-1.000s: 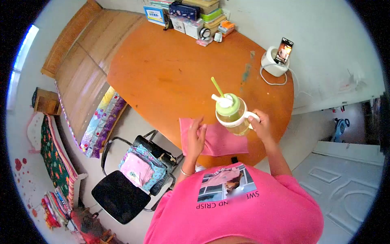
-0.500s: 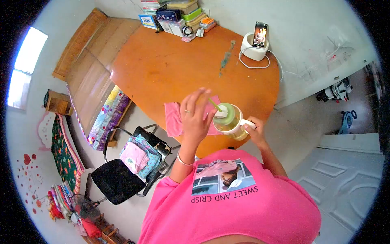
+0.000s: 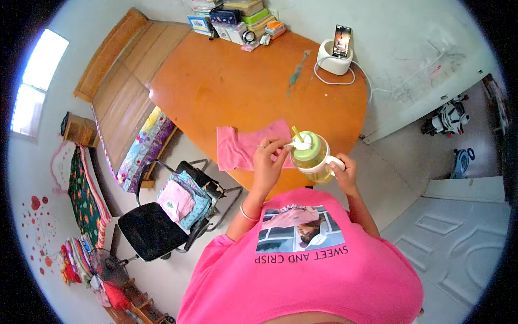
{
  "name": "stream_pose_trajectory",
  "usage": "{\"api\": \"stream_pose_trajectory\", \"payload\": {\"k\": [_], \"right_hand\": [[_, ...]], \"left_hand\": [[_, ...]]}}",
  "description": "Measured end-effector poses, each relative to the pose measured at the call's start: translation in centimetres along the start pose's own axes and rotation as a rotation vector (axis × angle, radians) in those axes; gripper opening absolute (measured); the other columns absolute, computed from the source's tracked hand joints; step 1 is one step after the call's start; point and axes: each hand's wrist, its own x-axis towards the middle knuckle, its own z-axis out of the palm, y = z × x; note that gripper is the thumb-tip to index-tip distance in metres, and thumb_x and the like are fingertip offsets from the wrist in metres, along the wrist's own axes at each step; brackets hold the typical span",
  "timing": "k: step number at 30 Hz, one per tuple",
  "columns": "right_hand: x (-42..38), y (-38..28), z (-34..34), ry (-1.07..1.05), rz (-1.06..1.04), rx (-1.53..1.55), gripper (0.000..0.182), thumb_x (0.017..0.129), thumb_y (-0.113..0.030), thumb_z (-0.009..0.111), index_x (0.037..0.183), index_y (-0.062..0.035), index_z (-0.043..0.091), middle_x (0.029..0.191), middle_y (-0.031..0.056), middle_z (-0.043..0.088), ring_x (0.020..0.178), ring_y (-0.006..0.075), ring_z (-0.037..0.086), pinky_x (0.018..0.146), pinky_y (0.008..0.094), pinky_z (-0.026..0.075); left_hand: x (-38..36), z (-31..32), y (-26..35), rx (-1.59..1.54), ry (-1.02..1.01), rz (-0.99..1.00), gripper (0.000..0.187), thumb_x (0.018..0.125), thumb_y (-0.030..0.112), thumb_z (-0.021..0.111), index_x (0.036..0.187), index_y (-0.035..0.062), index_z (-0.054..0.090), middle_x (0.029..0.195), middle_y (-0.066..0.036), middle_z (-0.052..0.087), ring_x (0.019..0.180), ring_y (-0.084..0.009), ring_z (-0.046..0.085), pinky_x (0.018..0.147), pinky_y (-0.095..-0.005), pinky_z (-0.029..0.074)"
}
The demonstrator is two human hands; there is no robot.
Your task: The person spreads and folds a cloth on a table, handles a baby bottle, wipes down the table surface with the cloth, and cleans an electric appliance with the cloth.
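Note:
A clear bottle (image 3: 317, 171) with a light green lid (image 3: 311, 155), a short green straw (image 3: 297, 134) and a white handle is held up over the table's near edge. My right hand (image 3: 344, 171) is wrapped round the handle on the bottle's right side. My left hand (image 3: 270, 157) is at the left of the lid, its fingers pinched on a small white part there. Under and beside my left hand, a pink cloth (image 3: 237, 147) lies spread on the orange table.
A phone (image 3: 342, 40) stands in a white holder (image 3: 333, 65) with a cable at the back right. Books and boxes (image 3: 251, 13) are stacked at the back. A black chair (image 3: 148, 229) with folded clothes (image 3: 186, 198) stands at the left.
My left hand has lowered from above the cloth, and its spread fingers have closed at the lid's side. The straw now points more upright. The view has shifted slightly.

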Motion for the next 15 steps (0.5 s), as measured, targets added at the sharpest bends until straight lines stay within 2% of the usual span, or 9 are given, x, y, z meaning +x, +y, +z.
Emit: {"api": "stream_pose_trajectory", "payload": {"k": [2, 3, 5, 6, 9, 12, 15], "right_hand": [[-0.3, 0.0, -0.2, -0.016, 0.003, -0.027, 0.021, 0.081, -0.023, 0.069, 0.078, -0.0034, 0.062, 0.067, -0.002, 0.054, 0.061, 0.0074, 0.048, 0.054, 0.0258, 0.039], [-0.3, 0.1, -0.2, -0.022, 0.005, -0.028, 0.021, 0.081, -0.023, 0.069, 0.078, -0.0034, 0.062, 0.067, -0.002, 0.054, 0.061, 0.0074, 0.048, 0.054, 0.0258, 0.039], [-0.3, 0.2, 0.0, -0.056, -0.062, -0.144, 0.019, 0.08, -0.02, 0.071, 0.077, -0.0035, 0.061, 0.065, -0.001, 0.054, 0.059, 0.0076, 0.048, 0.052, 0.0265, 0.038], [-0.4, 0.3, 0.0, -0.062, -0.059, -0.144, 0.019, 0.08, -0.02, 0.071, 0.077, -0.0035, 0.061, 0.065, -0.001, 0.054, 0.059, 0.0076, 0.048, 0.052, 0.0265, 0.038], [-0.3, 0.5, -0.2, -0.136, -0.099, -0.218, 0.018, 0.078, -0.017, 0.072, 0.075, -0.0034, 0.061, 0.062, 0.0002, 0.054, 0.057, 0.0079, 0.048, 0.05, 0.0273, 0.038], [-0.6, 0.6, -0.3, -0.122, -0.108, -0.241, 0.018, 0.078, -0.017, 0.072, 0.074, -0.0032, 0.06, 0.06, 0.0008, 0.052, 0.056, 0.0083, 0.047, 0.049, 0.028, 0.037], [-0.7, 0.1, -0.4, -0.162, -0.049, -0.229, 0.017, 0.078, -0.017, 0.069, 0.074, -0.0032, 0.06, 0.064, -0.0016, 0.051, 0.059, 0.0064, 0.044, 0.052, 0.0259, 0.035]], "left_hand": [[-0.7, 0.6, -0.3, -0.074, 0.154, -0.017, 0.019, 0.082, 0.001, 0.066, 0.101, -0.0006, 0.065, 0.093, -0.011, 0.064, 0.078, -0.0218, 0.063, 0.067, -0.03, 0.052], [-0.7, 0.4, 0.4, -0.074, 0.159, -0.022, 0.019, 0.082, 0.001, 0.066, 0.101, -0.0006, 0.065, 0.093, -0.011, 0.064, 0.078, -0.0218, 0.063, 0.067, -0.03, 0.052], [-0.6, -0.2, 1.9, 0.071, 0.369, 0.199, 0.016, 0.083, -0.002, 0.064, 0.099, 0.0013, 0.064, 0.094, -0.011, 0.065, 0.078, -0.0238, 0.064, 0.067, -0.0316, 0.053], [-0.6, -0.5, 2.3, 0.113, 0.329, 0.235, 0.016, 0.082, -0.001, 0.065, 0.098, 0.0018, 0.064, 0.096, -0.013, 0.064, 0.083, -0.0273, 0.064, 0.071, -0.0354, 0.053], [-0.7, -0.7, 2.1, 0.206, 0.231, 0.237, 0.018, 0.081, 0.001, 0.064, 0.099, 0.0015, 0.063, 0.098, -0.014, 0.063, 0.087, -0.0315, 0.062, 0.074, -0.0376, 0.051], [-0.6, -1.4, 2.2, 0.251, 0.122, 0.229, 0.018, 0.083, 0.001, 0.063, 0.101, 0.002, 0.064, 0.099, -0.014, 0.063, 0.088, -0.031, 0.062, 0.074, -0.0364, 0.051], [-0.7, -1.9, 2.0, 0.277, 0.135, 0.187, 0.016, 0.084, 0.003, 0.062, 0.1, 0.0018, 0.064, 0.097, -0.014, 0.063, 0.086, -0.0317, 0.062, 0.072, -0.0373, 0.05]]}}
